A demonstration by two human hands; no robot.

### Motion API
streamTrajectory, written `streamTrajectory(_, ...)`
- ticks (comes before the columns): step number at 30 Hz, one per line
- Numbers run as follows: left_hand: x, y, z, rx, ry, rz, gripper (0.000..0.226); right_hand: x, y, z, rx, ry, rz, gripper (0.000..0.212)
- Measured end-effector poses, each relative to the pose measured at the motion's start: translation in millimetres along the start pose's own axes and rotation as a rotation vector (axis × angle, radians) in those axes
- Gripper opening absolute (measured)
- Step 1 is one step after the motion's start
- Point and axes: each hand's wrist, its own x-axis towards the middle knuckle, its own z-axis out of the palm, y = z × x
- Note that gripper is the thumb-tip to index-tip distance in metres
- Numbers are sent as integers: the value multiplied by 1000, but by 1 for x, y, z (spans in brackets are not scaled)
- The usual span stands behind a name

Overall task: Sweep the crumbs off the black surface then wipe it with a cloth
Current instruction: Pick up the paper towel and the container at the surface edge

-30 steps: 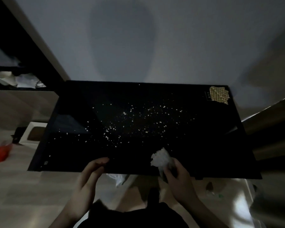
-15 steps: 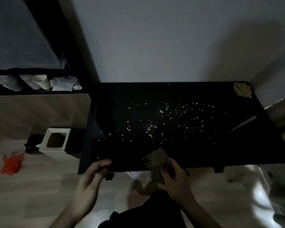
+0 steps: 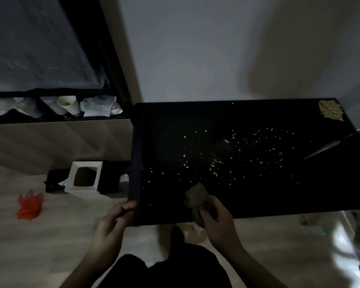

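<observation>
Crumbs unswept, sweep about to start at the desk's near edge.
Right hand (image 3: 217, 220) grips a crumpled cloth (image 3: 196, 197); left hand (image 3: 112, 223), loosely cupped and empty, sits at the black desk's (image 3: 258, 194) near-left corner (too far left?), so swept crumbs (image 3: 216, 161) could miss it and hit the floor (image 3: 40, 235).

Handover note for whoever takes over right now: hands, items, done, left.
Left hand: open, empty, at the near-left corner of the black surface.
Right hand: gripping a crumpled cloth at the near edge.
Crumbs: scattered across the middle of the surface.
Yellowish pad: far-right corner.
Done: nothing swept yet.
Left: sweep the crumbs off, then wipe.
</observation>
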Motion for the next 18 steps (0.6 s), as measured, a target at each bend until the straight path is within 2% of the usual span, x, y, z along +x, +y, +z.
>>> streamTrajectory(4,15,-21,-37,22,-1,-84,29,24,-18,30,-14,-19,-17,21)
streamTrajectory(7,38,-35,-67,69,-20,-134,23,33,-27,54,19,7,-21,21)
streamTrajectory(10,70,-44,-98,149,-61,-170,31,35,-25,85,49,96,-11,24)
streamTrajectory(15,133,-82,-163,200,-190,-224,26,31,-22,156,52,265,41,20)
streamTrajectory(18,187,-114,-198,265,-211,-243,25,40,-20,207,89,394,87,22)
